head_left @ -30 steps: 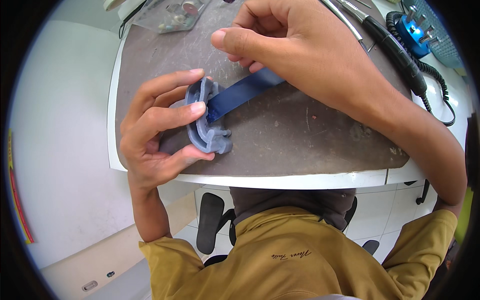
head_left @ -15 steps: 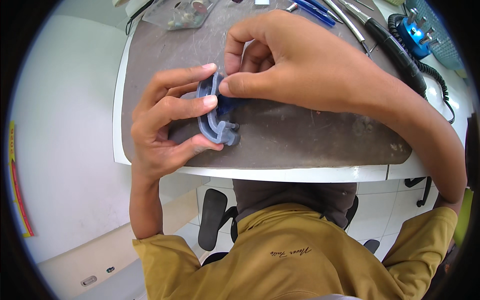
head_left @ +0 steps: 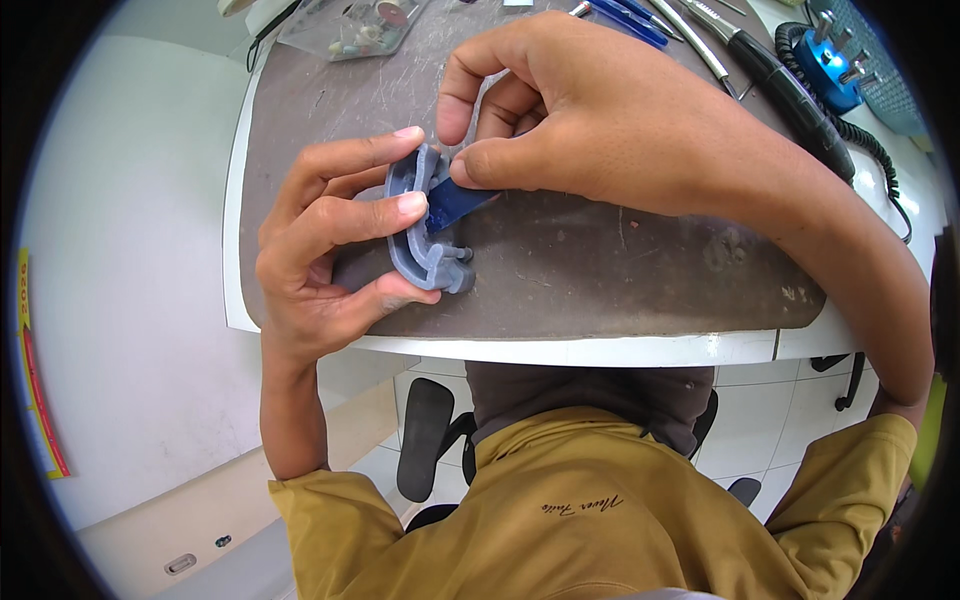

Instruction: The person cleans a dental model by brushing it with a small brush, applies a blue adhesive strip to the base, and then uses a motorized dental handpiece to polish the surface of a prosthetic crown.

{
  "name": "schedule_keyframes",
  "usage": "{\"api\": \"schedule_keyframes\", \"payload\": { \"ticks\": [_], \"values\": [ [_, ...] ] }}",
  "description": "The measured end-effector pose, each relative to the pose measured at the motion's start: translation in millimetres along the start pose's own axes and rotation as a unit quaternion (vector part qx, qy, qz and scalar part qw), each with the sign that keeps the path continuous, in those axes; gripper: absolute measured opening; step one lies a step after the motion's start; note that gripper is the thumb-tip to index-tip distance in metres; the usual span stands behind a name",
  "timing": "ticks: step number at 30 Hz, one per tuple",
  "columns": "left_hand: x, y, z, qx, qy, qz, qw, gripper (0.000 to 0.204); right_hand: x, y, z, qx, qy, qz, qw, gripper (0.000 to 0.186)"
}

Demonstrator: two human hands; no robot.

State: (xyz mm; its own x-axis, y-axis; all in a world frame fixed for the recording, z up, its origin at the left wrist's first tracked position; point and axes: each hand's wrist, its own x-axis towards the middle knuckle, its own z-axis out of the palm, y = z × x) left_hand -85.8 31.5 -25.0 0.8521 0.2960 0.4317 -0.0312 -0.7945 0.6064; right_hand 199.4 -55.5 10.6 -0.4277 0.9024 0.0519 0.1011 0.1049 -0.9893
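Observation:
My left hand grips a grey-blue curved plastic piece by its sides, fingertips on its upper part and thumb under its lower end. A flat dark blue strip lies against the piece's inner side, its far part hidden by my right hand. My right thumb is on the strip close to the piece, with the forefinger curled above it and the other fingers bent behind. Both hands are over the worn brown mat.
A clear bag of small parts lies at the back left. Blue-handled tools, a black handpiece with a coiled cord, a blue bur stand and a mesh basket are at the back right. The white table edge runs below.
My right hand has moved down and left onto the blue strip, covering much of it. My left hand and the grey-blue piece have shifted slightly up and right.

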Motion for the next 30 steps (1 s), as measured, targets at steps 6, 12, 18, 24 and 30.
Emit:
{"api": "schedule_keyframes", "payload": {
  "ticks": [6, 12, 18, 24, 30],
  "values": [
    [2, 1, 4, -0.006, 0.025, 0.017, 1.0, 0.051, 0, -5, -2, 0.008, -0.01, 0.003, 1.0, 0.023],
    [4, 4, 4, -0.013, 0.025, 0.015, 0.999, 0.05, -1, -6, 6, -0.056, 0.014, 0.03, 0.998, 0.023],
    [2, 5, 5, -0.026, 0.033, -0.008, 0.999, 0.048, -9, -44, 11, -0.224, 0.045, 0.046, 0.972, 0.026],
    [3, 3, -3, -0.184, 0.107, -0.01, 0.977, 0.054, -20, -16, 22, -0.542, 0.239, -0.222, 0.774, 0.02],
    [-8, 9, -17, 0.101, 0.21, -0.186, 0.955, 0.047, -36, -2, 42, -0.5, 0.18, -0.127, 0.837, 0.028]
  ]
}}
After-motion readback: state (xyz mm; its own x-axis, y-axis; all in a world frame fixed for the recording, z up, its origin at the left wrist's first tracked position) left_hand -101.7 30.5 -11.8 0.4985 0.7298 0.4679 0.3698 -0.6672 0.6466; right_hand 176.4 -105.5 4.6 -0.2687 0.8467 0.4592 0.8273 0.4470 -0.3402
